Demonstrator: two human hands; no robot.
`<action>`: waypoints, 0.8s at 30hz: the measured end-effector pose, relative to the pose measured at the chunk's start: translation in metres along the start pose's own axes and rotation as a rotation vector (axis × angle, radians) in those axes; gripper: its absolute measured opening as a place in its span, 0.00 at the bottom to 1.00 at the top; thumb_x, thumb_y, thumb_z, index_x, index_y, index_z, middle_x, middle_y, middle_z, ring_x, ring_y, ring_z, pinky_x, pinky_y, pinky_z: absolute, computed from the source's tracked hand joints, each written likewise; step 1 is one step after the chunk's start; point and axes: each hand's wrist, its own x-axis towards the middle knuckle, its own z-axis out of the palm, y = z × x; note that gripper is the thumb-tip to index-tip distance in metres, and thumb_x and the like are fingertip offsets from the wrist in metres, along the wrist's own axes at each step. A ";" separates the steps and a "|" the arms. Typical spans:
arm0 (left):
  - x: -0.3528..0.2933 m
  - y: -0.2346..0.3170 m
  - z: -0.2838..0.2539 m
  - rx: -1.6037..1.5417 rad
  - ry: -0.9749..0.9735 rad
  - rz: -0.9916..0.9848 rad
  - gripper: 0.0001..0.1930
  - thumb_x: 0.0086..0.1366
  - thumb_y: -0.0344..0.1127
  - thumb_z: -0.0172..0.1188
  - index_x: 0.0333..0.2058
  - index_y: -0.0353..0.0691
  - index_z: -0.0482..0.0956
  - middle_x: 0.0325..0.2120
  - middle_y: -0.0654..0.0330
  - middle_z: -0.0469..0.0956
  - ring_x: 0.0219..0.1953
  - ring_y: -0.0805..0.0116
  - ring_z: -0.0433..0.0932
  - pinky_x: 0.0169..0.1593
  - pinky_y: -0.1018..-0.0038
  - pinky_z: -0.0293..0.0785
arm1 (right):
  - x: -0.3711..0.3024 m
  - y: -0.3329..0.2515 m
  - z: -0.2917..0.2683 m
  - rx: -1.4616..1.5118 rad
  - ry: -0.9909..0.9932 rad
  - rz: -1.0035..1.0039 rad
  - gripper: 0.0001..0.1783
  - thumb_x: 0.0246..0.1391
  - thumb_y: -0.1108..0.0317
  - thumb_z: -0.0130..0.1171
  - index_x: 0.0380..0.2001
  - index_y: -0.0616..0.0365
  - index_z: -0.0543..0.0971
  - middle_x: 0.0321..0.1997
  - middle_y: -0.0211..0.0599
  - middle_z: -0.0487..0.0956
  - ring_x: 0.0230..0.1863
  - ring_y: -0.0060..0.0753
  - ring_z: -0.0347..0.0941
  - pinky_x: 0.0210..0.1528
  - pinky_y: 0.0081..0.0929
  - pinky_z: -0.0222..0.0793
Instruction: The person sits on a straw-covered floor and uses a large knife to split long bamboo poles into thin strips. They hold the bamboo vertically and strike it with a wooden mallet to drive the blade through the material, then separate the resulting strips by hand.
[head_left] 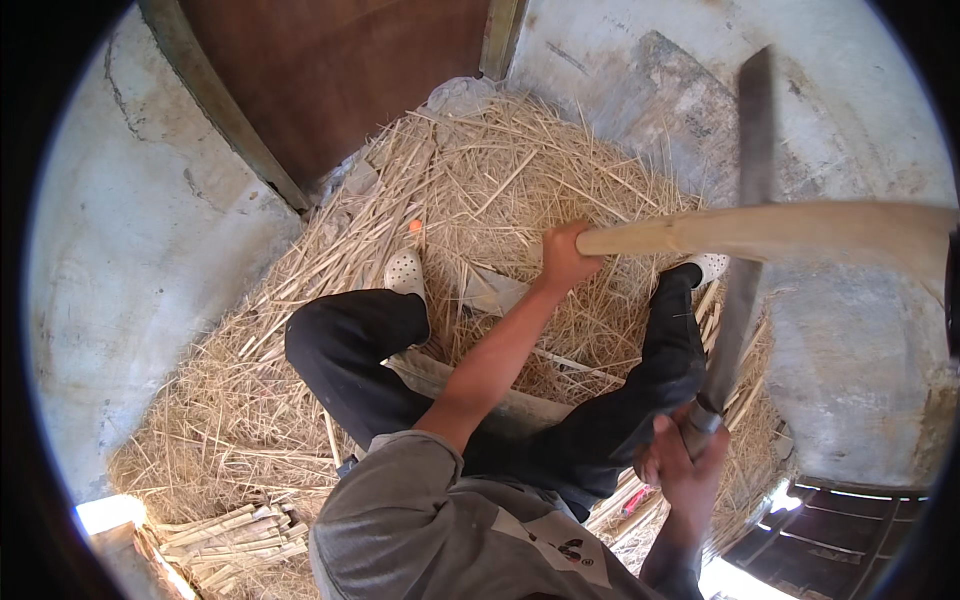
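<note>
Outstretched left hand (571, 254) clenches wooden pole (830, 232); right hand (688, 462), nearer body, seemingly grips machete (737, 315).

Close fisheye view from the head, down toward straw (480, 150)

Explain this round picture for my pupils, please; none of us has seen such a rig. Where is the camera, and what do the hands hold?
There is no machine, just a person's bare hands. The camera, the left of two worn on the head, looks down; its fisheye lens bends straight edges. The left hand grips one end of a pale wooden piece. The right hand holds a long-bladed knife, blade up. Straw lies around the feet, with split sticks at lower left.
</note>
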 end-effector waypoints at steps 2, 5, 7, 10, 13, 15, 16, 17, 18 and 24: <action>0.015 0.007 -0.002 0.044 -0.017 0.022 0.09 0.41 0.27 0.67 0.24 0.35 0.78 0.19 0.50 0.78 0.21 0.57 0.80 0.25 0.66 0.73 | -0.005 0.010 -0.001 0.085 -0.010 -0.023 0.07 0.56 0.77 0.58 0.31 0.61 0.69 0.12 0.29 0.68 0.11 0.20 0.66 0.12 0.21 0.58; -0.046 -0.047 -0.018 0.171 -0.081 -0.008 0.10 0.43 0.28 0.69 0.25 0.34 0.80 0.20 0.50 0.80 0.23 0.55 0.81 0.26 0.66 0.75 | 0.023 0.071 0.019 0.010 -0.051 0.180 0.08 0.57 0.75 0.56 0.26 0.59 0.69 0.12 0.30 0.69 0.11 0.21 0.67 0.12 0.22 0.59; -0.124 -0.126 -0.019 0.103 -0.032 -0.130 0.11 0.45 0.30 0.69 0.29 0.34 0.82 0.23 0.49 0.81 0.26 0.53 0.82 0.30 0.64 0.77 | 0.041 0.120 0.044 -0.056 -0.112 0.224 0.10 0.57 0.74 0.54 0.22 0.58 0.69 0.12 0.31 0.69 0.11 0.22 0.67 0.11 0.24 0.59; -0.119 -0.109 -0.024 0.154 -0.269 -0.482 0.13 0.46 0.30 0.68 0.33 0.34 0.83 0.25 0.48 0.82 0.30 0.51 0.83 0.35 0.62 0.77 | 0.047 0.116 0.040 0.045 -0.114 0.241 0.12 0.56 0.74 0.54 0.20 0.59 0.67 0.12 0.32 0.68 0.10 0.23 0.65 0.10 0.25 0.59; -0.097 -0.080 -0.005 0.115 -0.140 -0.218 0.12 0.45 0.30 0.68 0.31 0.35 0.83 0.25 0.49 0.81 0.29 0.51 0.83 0.34 0.61 0.78 | 0.054 0.077 0.025 0.018 -0.071 0.185 0.11 0.55 0.75 0.55 0.20 0.60 0.69 0.11 0.32 0.69 0.09 0.24 0.66 0.11 0.25 0.59; -0.064 -0.056 0.006 0.067 -0.077 -0.166 0.10 0.42 0.28 0.67 0.27 0.35 0.82 0.22 0.50 0.81 0.25 0.53 0.82 0.30 0.62 0.77 | 0.046 0.061 0.014 -0.060 -0.034 0.041 0.12 0.55 0.75 0.57 0.20 0.60 0.68 0.11 0.32 0.69 0.09 0.24 0.65 0.11 0.24 0.59; -0.041 -0.040 0.008 0.009 -0.039 -0.095 0.09 0.41 0.28 0.67 0.26 0.35 0.81 0.22 0.50 0.80 0.23 0.55 0.81 0.28 0.64 0.76 | 0.042 0.052 0.010 -0.096 -0.022 -0.032 0.12 0.56 0.75 0.57 0.20 0.60 0.68 0.11 0.32 0.69 0.09 0.24 0.65 0.11 0.24 0.59; -0.019 -0.023 0.007 -0.051 -0.002 -0.026 0.09 0.40 0.28 0.67 0.24 0.35 0.81 0.21 0.51 0.80 0.21 0.56 0.80 0.26 0.65 0.75 | 0.034 0.036 0.007 -0.019 -0.026 -0.026 0.12 0.55 0.76 0.58 0.20 0.60 0.68 0.11 0.32 0.69 0.09 0.24 0.65 0.11 0.24 0.58; 0.001 -0.002 0.003 -0.005 -0.065 -0.051 0.10 0.41 0.28 0.67 0.27 0.35 0.82 0.22 0.51 0.80 0.23 0.57 0.81 0.30 0.66 0.76 | 0.021 0.017 0.004 0.058 -0.018 -0.013 0.11 0.55 0.76 0.58 0.21 0.59 0.69 0.12 0.31 0.69 0.10 0.24 0.66 0.12 0.24 0.58; -0.090 -0.082 -0.019 -0.133 -0.103 -0.359 0.14 0.41 0.31 0.70 0.30 0.36 0.84 0.24 0.50 0.81 0.25 0.60 0.81 0.32 0.66 0.77 | 0.048 0.118 0.037 0.092 -0.053 0.209 0.09 0.53 0.78 0.55 0.20 0.57 0.70 0.10 0.30 0.67 0.08 0.23 0.64 0.10 0.24 0.56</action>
